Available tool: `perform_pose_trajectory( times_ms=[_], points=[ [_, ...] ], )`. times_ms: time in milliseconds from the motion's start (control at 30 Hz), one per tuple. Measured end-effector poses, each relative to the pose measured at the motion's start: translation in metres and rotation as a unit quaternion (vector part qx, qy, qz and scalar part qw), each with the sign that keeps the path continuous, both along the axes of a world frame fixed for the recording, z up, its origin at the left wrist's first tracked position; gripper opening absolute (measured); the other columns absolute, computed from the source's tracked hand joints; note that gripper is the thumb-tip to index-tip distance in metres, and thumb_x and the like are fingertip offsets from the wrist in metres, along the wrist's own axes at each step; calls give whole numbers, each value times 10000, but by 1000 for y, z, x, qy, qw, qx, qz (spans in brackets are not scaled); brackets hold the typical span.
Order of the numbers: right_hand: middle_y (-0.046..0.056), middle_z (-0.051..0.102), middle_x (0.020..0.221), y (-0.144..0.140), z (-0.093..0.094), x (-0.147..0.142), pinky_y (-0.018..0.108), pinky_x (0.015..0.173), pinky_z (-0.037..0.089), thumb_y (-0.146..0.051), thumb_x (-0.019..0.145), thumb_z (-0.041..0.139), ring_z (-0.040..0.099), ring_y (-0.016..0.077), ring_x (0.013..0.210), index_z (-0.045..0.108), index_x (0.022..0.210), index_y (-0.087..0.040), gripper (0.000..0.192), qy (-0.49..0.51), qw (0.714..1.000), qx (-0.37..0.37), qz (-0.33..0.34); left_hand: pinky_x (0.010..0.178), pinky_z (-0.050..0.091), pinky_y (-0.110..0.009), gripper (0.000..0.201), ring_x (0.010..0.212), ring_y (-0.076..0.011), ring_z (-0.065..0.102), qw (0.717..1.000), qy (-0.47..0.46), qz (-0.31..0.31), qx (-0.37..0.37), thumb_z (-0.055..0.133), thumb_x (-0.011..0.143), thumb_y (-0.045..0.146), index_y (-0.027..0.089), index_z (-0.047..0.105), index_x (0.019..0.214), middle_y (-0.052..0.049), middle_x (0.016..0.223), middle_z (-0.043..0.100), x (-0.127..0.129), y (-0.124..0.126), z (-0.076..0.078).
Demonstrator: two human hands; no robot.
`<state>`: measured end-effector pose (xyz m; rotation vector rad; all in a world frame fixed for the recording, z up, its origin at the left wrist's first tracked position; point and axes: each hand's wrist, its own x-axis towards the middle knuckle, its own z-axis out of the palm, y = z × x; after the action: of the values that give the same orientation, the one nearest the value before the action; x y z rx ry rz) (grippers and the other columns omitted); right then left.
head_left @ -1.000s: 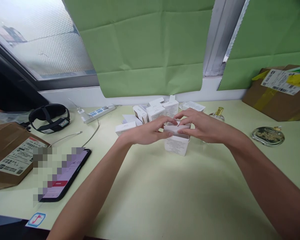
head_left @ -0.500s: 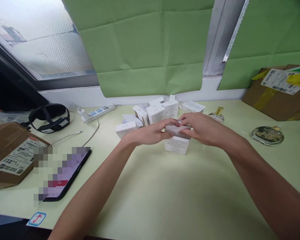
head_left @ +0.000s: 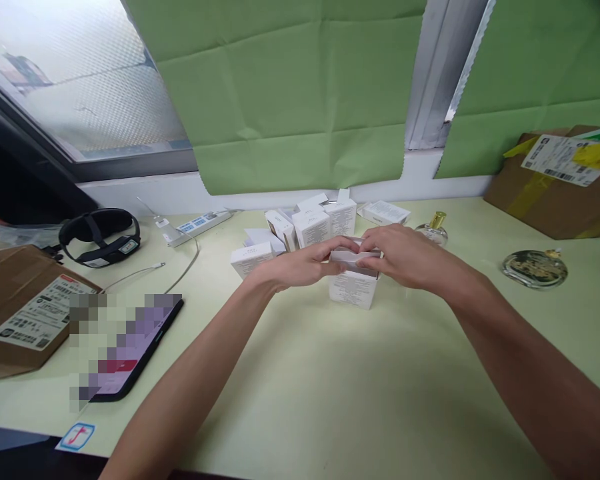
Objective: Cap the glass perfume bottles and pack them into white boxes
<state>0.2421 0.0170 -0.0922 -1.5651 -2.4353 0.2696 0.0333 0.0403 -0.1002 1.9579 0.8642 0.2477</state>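
A: Where does the small white carton (head_left: 353, 288) stand?

B: Upright on the pale green tabletop (head_left: 330, 400), about mid-table, just in front of a cluster of similar white cartons (head_left: 300, 230). Both hands are on its top end.

A: And the grip of each hand?

B: The left hand (head_left: 300, 267) has its fingers curled onto the left side of the top flap, thumb underneath the edge as far as I can see. The right hand (head_left: 405, 257) lies over the right side, fingertips pinching the same flap. Both are closed on the carton; neither holds anything else.

A: How far along would you say the work is?

B: The carton body is formed and standing, so that part looks done. The top is not flat and shut: a flap edge shows between the fingers, tilted. I judge the closing of the top to be in hand and unfinished. Whether anything is inside I cannot tell; the hands cover the opening.

A: What else is there?

B: Behind the right hand a glass perfume bottle with a gold cap (head_left: 434, 229) stands unboxed, and a round flat glass bottle (head_left: 534, 269) lies further right. Those seem left to deal with. At the left lie a phone (head_left: 130, 347), a black head strap (head_left: 100, 237), a power strip (head_left: 200, 223) and a brown shipping box (head_left: 20, 313); another brown box (head_left: 565, 180) is at the far right.
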Motion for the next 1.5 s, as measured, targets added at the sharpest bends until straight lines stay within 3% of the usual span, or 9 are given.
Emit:
perform_pose_trajectory(
  times_ms=[233, 467, 567, 733, 933, 1100, 1200, 1367, 1500],
  points=[
    [63, 621, 787, -2, -1, -4, 299, 559, 295, -300, 883, 605, 593, 206, 727, 718, 797, -223, 162, -27, 999, 5, -30, 1015, 388, -383, 314, 1256, -200, 463, 999, -36, 1, -11, 443, 960, 271, 370, 506, 1251, 31, 1413, 486, 4, 0, -3],
    [32, 665, 1026, 4, -5, -1, 302, 661, 377, -230, 867, 591, 608, 191, 849, 685, 808, -227, 111, 39, 998, 55, 9, 905, 417, -392, 417, 1015, -208, 506, 997, 40, 46, 50, 487, 925, 324, 391, 435, 1333, -17, 1118, 551, 3, -5, 1],
    [14, 655, 956, 7, -8, 0, 292, 635, 367, -233, 860, 594, 585, 182, 818, 601, 825, -227, 36, 52, 997, 55, 20, 890, 419, -390, 402, 975, -202, 487, 995, 50, 49, 77, 498, 908, 340, 379, 453, 1305, -21, 1099, 528, 3, -6, 0],
    [-10, 604, 844, 9, -12, 1, 272, 548, 318, -263, 838, 608, 524, 163, 659, 432, 943, -251, 206, 83, 996, 30, -3, 938, 428, -423, 435, 1089, -223, 492, 998, 33, 35, 46, 450, 917, 317, 411, 402, 1339, -24, 1170, 530, 5, -4, -4],
    [5, 627, 867, 13, -15, 3, 266, 545, 344, -284, 848, 590, 561, 185, 676, 401, 1159, -279, 364, 96, 995, -2, -17, 959, 433, -485, 465, 1178, -257, 493, 998, 33, 46, 26, 379, 936, 306, 462, 368, 1374, -24, 1245, 541, 8, -2, -9],
    [22, 655, 931, 15, -17, 6, 281, 585, 375, -274, 859, 593, 597, 200, 742, 436, 1259, -297, 430, 86, 996, 7, -15, 931, 442, -431, 387, 1082, -220, 513, 989, 26, 76, 124, 360, 940, 266, 389, 463, 1291, -7, 1242, 550, 9, -6, -6],
    [18, 667, 947, 17, -16, 7, 294, 619, 396, -272, 850, 615, 612, 206, 787, 471, 1272, -309, 447, 94, 995, 15, -14, 932, 437, -413, 401, 1050, -202, 519, 980, 24, 68, 185, 377, 910, 190, 352, 442, 1271, -15, 1275, 520, 9, -9, -5],
    [2, 691, 905, 18, -17, 3, 308, 648, 423, -297, 853, 625, 624, 200, 813, 579, 1200, -301, 350, 153, 987, 36, 9, 831, 457, -362, 318, 961, -188, 520, 967, 34, 42, 251, 335, 871, 90, 269, 442, 1111, -43, 1114, 514, 7, -12, -4],
    [1, 718, 869, 19, -16, 7, 326, 702, 482, -364, 821, 673, 653, 193, 815, 591, 1200, -271, 399, 232, 972, -4, 32, 811, 458, -353, 322, 982, -192, 536, 956, 74, 18, 282, 304, 871, 65, 245, 536, 1004, -47, 1169, 505, 3, -10, -2]
  ],
)
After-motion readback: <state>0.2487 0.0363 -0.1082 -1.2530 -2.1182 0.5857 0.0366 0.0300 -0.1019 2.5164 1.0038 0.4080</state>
